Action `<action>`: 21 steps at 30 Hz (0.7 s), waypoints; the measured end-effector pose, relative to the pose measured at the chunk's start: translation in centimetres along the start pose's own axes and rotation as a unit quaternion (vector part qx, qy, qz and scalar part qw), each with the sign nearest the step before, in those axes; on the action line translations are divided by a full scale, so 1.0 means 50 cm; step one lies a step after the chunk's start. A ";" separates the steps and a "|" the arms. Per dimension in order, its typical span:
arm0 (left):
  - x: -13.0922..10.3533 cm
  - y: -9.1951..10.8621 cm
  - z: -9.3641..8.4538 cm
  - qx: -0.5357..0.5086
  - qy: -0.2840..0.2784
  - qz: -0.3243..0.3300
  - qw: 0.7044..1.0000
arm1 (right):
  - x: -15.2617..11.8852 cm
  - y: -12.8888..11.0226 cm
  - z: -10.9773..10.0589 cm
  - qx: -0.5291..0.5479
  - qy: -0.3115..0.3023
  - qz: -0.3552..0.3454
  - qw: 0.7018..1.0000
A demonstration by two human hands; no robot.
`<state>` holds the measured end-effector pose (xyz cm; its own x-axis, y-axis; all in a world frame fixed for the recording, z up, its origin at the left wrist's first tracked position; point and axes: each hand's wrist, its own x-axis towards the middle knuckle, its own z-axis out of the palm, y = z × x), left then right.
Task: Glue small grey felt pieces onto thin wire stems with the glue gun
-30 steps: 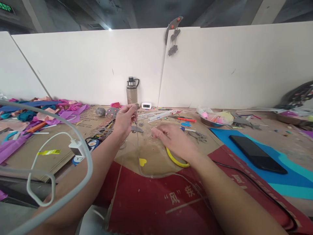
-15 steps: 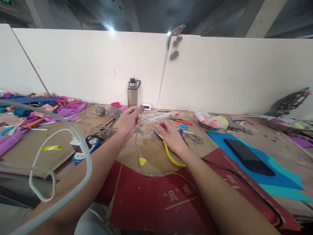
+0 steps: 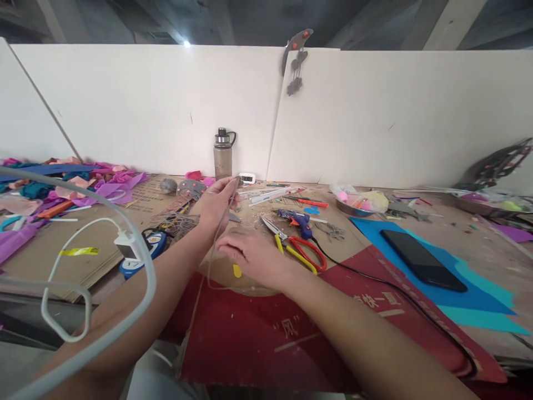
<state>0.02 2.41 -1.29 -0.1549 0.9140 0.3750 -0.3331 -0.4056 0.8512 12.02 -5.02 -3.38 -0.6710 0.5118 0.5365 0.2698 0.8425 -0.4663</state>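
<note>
My left hand (image 3: pixel 219 201) is raised over the cardboard, its fingertips pinched on the upper end of a thin grey cord (image 3: pixel 210 261). The cord hangs down and runs across the red board (image 3: pixel 233 344). My right hand (image 3: pixel 245 251) is beside the hanging cord, below my left hand, with its fingers curled; whether it grips the cord is hidden. Right of it lie scissors with red handles (image 3: pixel 308 253), yellow-handled pliers (image 3: pixel 300 260) and a blue glue gun (image 3: pixel 297 219). A yellow paper piece (image 3: pixel 237 270) is partly covered by my right hand.
A bottle (image 3: pixel 223 155) stands by the white partition (image 3: pixel 145 111). A black phone (image 3: pixel 422 260) lies on blue sheets at right. White cables (image 3: pixel 152 266) cross the left foreground near a tape measure (image 3: pixel 144 256). Coloured scraps (image 3: pixel 79 186) are heaped at left.
My right hand has moved left and down, away from the scissors and pliers, to the hanging cord. The scissors and glue gun are now uncovered. My left hand still pinches the cord's end.
</note>
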 end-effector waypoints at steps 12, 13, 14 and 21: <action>-0.017 -0.012 0.005 0.163 -0.013 0.126 0.978 | -0.001 0.039 -0.038 0.279 0.239 0.231 0.901; -0.021 -0.010 0.006 0.201 -0.020 0.142 0.969 | 0.001 0.036 -0.033 0.296 0.214 0.231 0.902; -0.024 -0.008 0.006 0.224 -0.025 0.150 0.963 | 0.002 0.031 -0.029 0.286 0.189 0.226 0.912; -0.030 0.003 0.017 0.095 -0.029 0.003 0.995 | -0.001 0.008 -0.015 -0.089 0.083 0.194 0.974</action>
<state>1.00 0.99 -1.42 -0.1002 0.9126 0.3964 -0.1496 -0.4077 0.9008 12.68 -4.57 -3.06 -0.3786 0.8045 0.4577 0.6056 0.5893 -0.5348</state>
